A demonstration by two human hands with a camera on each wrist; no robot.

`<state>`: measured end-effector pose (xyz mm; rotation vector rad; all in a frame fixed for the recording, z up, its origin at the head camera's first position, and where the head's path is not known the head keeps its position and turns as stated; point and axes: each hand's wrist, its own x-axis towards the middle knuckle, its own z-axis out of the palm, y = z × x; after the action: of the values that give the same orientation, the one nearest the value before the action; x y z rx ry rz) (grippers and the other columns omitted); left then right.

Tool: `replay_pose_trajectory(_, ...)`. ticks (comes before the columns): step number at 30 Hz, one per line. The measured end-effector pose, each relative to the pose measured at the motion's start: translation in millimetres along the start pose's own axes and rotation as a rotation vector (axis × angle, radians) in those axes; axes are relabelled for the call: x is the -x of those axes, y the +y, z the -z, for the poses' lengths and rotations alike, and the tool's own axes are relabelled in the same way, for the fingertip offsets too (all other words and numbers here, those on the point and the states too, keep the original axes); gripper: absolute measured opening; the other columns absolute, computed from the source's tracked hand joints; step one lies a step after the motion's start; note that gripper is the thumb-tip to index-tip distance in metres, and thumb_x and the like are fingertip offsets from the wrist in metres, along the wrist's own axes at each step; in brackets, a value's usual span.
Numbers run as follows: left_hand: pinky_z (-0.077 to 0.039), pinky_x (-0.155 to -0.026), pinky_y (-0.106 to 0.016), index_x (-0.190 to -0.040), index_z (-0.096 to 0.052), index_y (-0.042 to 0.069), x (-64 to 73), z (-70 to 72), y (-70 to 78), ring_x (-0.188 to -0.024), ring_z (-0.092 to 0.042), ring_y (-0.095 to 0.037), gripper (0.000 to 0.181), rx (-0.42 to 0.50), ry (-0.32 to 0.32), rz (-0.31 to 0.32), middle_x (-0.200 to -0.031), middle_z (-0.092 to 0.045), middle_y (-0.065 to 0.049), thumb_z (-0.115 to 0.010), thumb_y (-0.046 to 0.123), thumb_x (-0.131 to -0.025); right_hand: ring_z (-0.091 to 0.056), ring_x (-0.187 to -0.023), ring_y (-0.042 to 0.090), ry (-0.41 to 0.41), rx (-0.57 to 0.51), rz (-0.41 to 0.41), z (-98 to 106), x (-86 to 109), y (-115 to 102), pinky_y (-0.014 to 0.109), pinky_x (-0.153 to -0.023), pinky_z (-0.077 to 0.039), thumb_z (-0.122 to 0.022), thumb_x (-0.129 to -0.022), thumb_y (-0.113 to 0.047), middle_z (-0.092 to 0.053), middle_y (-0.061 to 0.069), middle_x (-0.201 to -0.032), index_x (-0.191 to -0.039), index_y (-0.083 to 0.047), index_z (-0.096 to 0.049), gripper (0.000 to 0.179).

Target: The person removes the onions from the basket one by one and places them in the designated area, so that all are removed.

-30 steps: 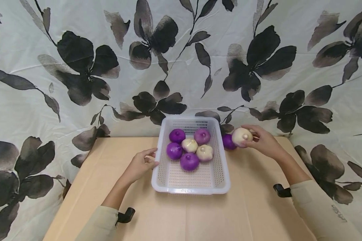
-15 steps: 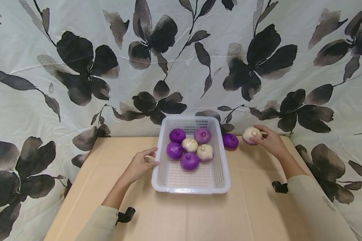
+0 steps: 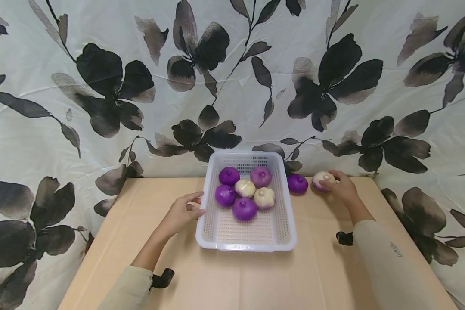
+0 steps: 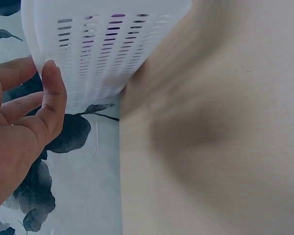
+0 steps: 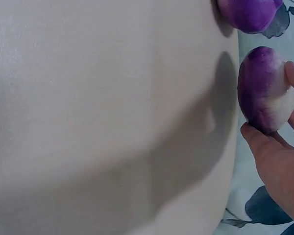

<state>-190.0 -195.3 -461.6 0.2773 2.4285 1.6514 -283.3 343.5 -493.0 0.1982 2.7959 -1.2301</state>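
Observation:
A white slotted plastic basket [image 3: 246, 243] stands on the table. My left hand [image 3: 182, 214] pinches its left rim; in the left wrist view fingers [image 4: 54, 93] meet at the rim edge. Several round, glossy turnips lie in the basket: some show purple sides, such as one purple turnip [image 3: 244, 209], others pale sides, such as one cream turnip [image 3: 264, 198]. To the basket's right, my right hand [image 3: 342, 187] grips a purple-and-white turnip [image 5: 265, 90] near the table's back edge, purple side down. Another purple turnip [image 3: 297, 184] rests between basket and right hand.
The light wooden-coloured table [image 3: 232, 280] ends at a back edge, close behind the basket and loose turnips. A white cloth [image 3: 255, 86] with dark flower prints hangs behind it and at both sides.
My right hand has carried the turnip rightward, away from the purple one beside the basket, and lowered it toward the table. My left hand and the basket have stayed in place.

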Motion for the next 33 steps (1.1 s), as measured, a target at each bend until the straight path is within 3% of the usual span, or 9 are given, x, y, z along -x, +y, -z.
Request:
replay_pose_trajectory(7,-0.065,-0.076,-0.029,-0.151,-0.045,-0.008,0.2,-1.0,-0.3,-0.086,-0.070,-0.017,0.062,0.001,0.006,0.006,-0.126,-0.055,-0.027,-0.069,-0.004,-0.093,-0.025,-0.147,0.059,-0.043,0.020,-0.071,-4.7,1.1,7.1,0.069,-0.121,-0.026,-0.057,-0.104,-0.046,-0.025,0.040,-0.160,-0.159,0.002,-0.027,0.079)
replay_pose_trajectory(16,-0.065,-0.076,-0.029,-0.151,-0.045,-0.007,0.9,-1.1,1.6,-0.088,-0.070,-0.019,0.062,-0.003,0.004,0.006,-0.126,-0.056,-0.027,-0.069,-0.004,-0.093,-0.023,-0.148,0.058,-0.057,0.043,-0.061,-6.8,-4.2,12.7,0.069,-0.122,-0.025,-0.050,-0.105,-0.052,-0.022,0.040,-0.160,-0.160,0.003,-0.023,0.082)
replay_pose_trajectory(25,-0.066,-0.080,-0.043,-0.150,-0.045,-0.008,-0.4,0.5,1.8,-0.087,-0.070,-0.021,0.062,-0.009,0.009,0.001,-0.126,-0.056,-0.027,-0.069,-0.003,-0.093,-0.023,-0.148,0.058,-0.063,0.046,-0.046,-8.7,-8.6,14.5,0.068,-0.122,-0.024,-0.051,-0.105,-0.051,-0.021,0.040,-0.160,-0.161,0.003,-0.020,0.084)
replay_pose_trajectory(33,-0.065,-0.074,-0.028,-0.151,-0.045,-0.006,-1.2,0.4,1.2,-0.087,-0.069,-0.021,0.063,0.000,0.004,0.007,-0.126,-0.056,-0.026,-0.069,-0.003,-0.093,-0.023,-0.149,0.057,-0.078,0.020,-0.035,-7.4,-8.4,16.0,0.069,-0.123,-0.022,-0.052,-0.104,-0.052,-0.020,0.037,-0.162,-0.163,0.001,-0.015,0.088)
